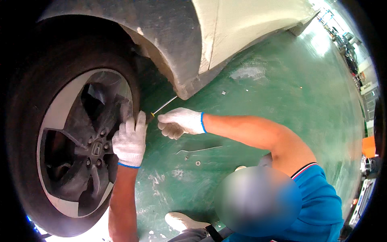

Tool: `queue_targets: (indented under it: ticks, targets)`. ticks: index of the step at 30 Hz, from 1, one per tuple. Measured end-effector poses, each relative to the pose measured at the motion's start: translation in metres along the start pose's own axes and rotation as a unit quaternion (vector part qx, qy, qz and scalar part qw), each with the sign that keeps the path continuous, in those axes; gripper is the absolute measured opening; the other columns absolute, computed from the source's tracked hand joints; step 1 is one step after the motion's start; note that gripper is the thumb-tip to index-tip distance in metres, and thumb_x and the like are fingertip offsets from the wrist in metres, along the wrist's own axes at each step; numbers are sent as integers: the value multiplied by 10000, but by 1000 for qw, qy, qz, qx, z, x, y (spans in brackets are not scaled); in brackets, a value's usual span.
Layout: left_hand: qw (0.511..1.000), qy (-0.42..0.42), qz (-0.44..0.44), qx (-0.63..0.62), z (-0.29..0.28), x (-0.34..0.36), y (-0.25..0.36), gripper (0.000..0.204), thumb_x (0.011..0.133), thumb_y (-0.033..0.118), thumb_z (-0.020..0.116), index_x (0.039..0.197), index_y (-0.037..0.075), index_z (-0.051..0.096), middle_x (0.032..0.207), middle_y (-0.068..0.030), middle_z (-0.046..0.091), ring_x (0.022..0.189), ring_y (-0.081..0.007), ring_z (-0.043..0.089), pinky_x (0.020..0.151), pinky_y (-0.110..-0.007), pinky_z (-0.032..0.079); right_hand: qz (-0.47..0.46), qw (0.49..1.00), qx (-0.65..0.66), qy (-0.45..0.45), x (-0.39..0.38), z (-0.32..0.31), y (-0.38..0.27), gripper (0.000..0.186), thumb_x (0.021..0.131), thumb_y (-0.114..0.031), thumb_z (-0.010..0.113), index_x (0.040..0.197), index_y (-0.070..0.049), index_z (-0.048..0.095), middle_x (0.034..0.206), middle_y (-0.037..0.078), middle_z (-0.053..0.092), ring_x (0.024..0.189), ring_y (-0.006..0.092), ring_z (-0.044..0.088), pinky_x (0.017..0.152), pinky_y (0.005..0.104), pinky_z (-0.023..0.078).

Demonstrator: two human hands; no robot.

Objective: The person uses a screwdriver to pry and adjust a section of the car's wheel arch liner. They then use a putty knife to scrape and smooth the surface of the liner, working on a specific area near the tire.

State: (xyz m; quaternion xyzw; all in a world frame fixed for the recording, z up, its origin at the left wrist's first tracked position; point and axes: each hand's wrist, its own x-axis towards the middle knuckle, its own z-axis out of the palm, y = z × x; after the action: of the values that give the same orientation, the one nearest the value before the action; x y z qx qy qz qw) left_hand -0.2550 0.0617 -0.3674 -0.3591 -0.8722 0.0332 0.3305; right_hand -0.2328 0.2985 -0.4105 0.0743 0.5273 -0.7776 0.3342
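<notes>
My left hand [130,141], in a white knit glove with a blue cuff, is closed by the edge of the tyre [139,86]. A screwdriver [165,105] runs from its fingers, its dark and yellow handle partly hidden by the glove. The bright shaft slants up to the right, its tip reaching the lower corner of the car body [189,86]. Close to the handle, my right hand [180,123], gloved alike, has its fingers curled. What they hold, if anything, is hidden. The dark and silver wheel [78,141] stands just left of my left hand.
On the green floor [282,101] lie a thin bent metal rod [201,149], a nut-like ring [198,163] and a small square piece [223,92]. A pale shoe [185,221] is at the bottom. Something orange [368,147] stands at the far right.
</notes>
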Motion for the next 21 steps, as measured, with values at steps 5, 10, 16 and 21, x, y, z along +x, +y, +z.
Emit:
queue_targets:
  ticks: [5,10,16,21]
  targets:
    - [999,21,-24,-14,-3,-3,2,504,790,400,797,1240,213,668,924,-15,587,722,-188,623,562,-340,518,6,1000,-7,-3,6,3,0,374,1005,-454,659,1002,-83,707,864,60,721,717,163,682,625,291,553]
    - [994,-18,-37,-98,3,3,-4,472,804,402,813,1211,186,708,896,-64,645,724,-238,665,590,-380,540,41,999,-3,10,2,-15,11,360,991,-454,684,909,-104,700,812,46,713,679,153,673,570,282,548]
    - [914,-187,-140,-333,-3,23,-27,467,846,391,780,1178,67,732,1080,-173,738,986,-343,722,816,-436,574,46,998,-16,31,-1,-17,11,337,990,-434,692,898,-110,690,814,45,707,673,152,663,568,275,543]
    - [947,-93,-137,-274,5,16,-15,413,819,345,821,1110,68,726,1018,-151,715,935,-355,709,785,-444,574,52,998,-39,18,-3,-15,8,334,992,-408,685,855,-106,651,790,47,687,635,133,636,548,270,524]
